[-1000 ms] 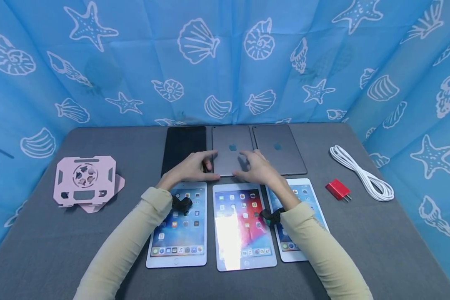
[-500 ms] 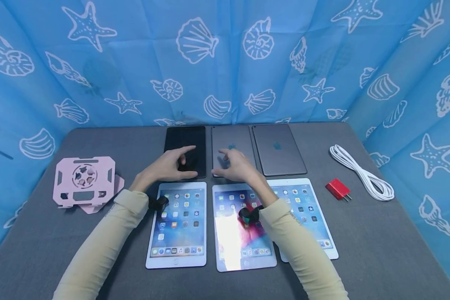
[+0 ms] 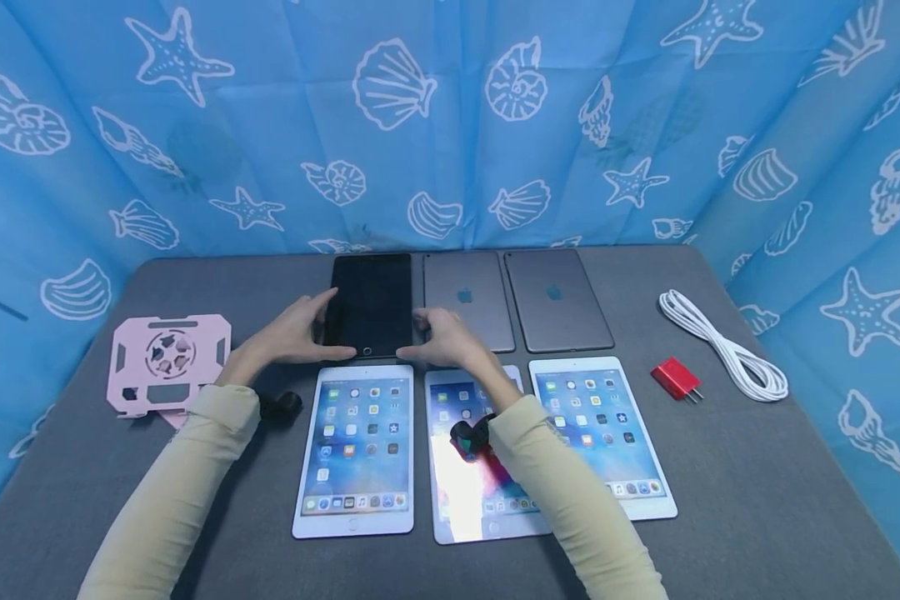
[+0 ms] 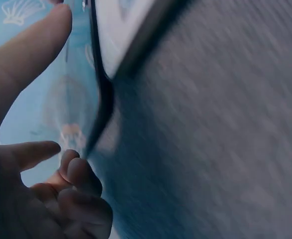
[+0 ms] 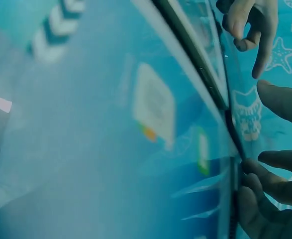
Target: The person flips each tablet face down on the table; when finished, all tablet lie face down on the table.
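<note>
A black tablet (image 3: 372,296) lies face up at the left of the back row, its screen dark and its home button towards the front. At its left edge is my left hand (image 3: 290,333), thumb over the near corner, other fingers curled at the side. My right hand (image 3: 447,337) holds the opposite edge, fingers curled against it in the right wrist view, thumb near the front corner. Just in front lies a white tablet (image 3: 356,450) with its screen lit. The right forearm passes over another lit white tablet (image 3: 465,492).
Two grey tablets lie face down at the back, a middle one (image 3: 465,287) and a right one (image 3: 558,304). A third lit white tablet (image 3: 600,433) is at front right. A red charger (image 3: 675,379), white cable (image 3: 720,342) and pink folding stand (image 3: 168,358) flank them.
Both hands have moved left, from over the middle grey tablet to the two sides of the black tablet, and now meet its edges. The tablets look unmoved.
</note>
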A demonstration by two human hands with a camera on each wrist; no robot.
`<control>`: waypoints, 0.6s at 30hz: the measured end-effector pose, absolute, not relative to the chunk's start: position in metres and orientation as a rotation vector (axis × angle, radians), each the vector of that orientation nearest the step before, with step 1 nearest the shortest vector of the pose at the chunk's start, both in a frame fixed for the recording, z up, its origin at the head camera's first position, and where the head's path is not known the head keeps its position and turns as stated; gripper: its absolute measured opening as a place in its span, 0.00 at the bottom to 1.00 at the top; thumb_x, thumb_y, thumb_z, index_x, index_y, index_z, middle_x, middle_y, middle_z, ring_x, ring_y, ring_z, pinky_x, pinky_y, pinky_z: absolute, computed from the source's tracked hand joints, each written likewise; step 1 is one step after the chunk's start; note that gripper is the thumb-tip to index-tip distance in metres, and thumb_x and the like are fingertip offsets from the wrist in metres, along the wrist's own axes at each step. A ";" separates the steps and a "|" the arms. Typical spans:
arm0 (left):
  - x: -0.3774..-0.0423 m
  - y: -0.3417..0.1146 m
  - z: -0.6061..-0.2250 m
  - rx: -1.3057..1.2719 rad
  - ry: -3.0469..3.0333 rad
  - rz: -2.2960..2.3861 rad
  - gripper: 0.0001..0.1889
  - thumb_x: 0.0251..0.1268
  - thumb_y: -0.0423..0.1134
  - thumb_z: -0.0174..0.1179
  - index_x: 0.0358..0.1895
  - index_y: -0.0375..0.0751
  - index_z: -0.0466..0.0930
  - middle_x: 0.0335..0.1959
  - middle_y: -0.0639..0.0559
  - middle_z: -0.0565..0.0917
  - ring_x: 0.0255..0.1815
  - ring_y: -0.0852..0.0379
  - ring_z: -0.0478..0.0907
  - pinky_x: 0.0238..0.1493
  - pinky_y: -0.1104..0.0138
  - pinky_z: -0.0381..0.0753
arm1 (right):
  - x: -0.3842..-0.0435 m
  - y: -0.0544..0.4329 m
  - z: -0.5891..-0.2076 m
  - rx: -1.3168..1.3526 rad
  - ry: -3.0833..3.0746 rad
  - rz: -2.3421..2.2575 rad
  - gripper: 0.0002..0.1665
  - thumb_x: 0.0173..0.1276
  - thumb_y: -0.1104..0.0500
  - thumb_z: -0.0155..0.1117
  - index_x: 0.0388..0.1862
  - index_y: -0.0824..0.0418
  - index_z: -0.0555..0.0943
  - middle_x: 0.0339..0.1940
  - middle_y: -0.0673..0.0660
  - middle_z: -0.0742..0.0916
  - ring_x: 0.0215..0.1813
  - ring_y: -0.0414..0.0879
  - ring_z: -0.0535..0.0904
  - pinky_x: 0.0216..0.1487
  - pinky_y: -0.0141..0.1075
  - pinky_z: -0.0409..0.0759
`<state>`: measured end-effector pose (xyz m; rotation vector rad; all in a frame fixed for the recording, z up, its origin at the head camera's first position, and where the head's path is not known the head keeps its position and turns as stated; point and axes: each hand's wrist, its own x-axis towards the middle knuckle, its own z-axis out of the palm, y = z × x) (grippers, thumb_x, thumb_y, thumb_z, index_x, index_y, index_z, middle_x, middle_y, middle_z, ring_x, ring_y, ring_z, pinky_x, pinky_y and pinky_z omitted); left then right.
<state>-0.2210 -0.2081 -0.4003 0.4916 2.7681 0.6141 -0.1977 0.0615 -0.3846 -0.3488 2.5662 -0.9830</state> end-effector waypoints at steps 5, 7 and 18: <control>-0.221 -0.212 -0.404 0.428 2.719 0.613 0.65 0.55 0.63 0.73 0.82 0.28 0.43 0.66 0.26 0.69 0.58 0.37 0.73 0.60 0.43 0.77 | -0.200 0.056 -0.391 -0.289 2.571 -0.940 0.51 0.65 0.49 0.76 0.80 0.64 0.62 0.72 0.65 0.77 0.74 0.60 0.72 0.74 0.52 0.72; -0.221 -0.212 -0.405 0.408 2.705 0.628 0.66 0.53 0.64 0.73 0.82 0.28 0.42 0.68 0.26 0.68 0.62 0.36 0.71 0.65 0.41 0.74 | -0.201 0.054 -0.393 -0.271 2.565 -0.943 0.52 0.64 0.50 0.77 0.80 0.64 0.62 0.72 0.64 0.77 0.74 0.61 0.71 0.74 0.52 0.72; -0.226 -0.210 -0.408 0.367 2.705 0.596 0.70 0.49 0.66 0.75 0.81 0.27 0.41 0.70 0.26 0.66 0.68 0.34 0.69 0.70 0.40 0.70 | -0.203 0.047 -0.397 -0.254 2.604 -0.865 0.53 0.62 0.49 0.78 0.79 0.64 0.64 0.74 0.64 0.73 0.77 0.60 0.63 0.77 0.53 0.67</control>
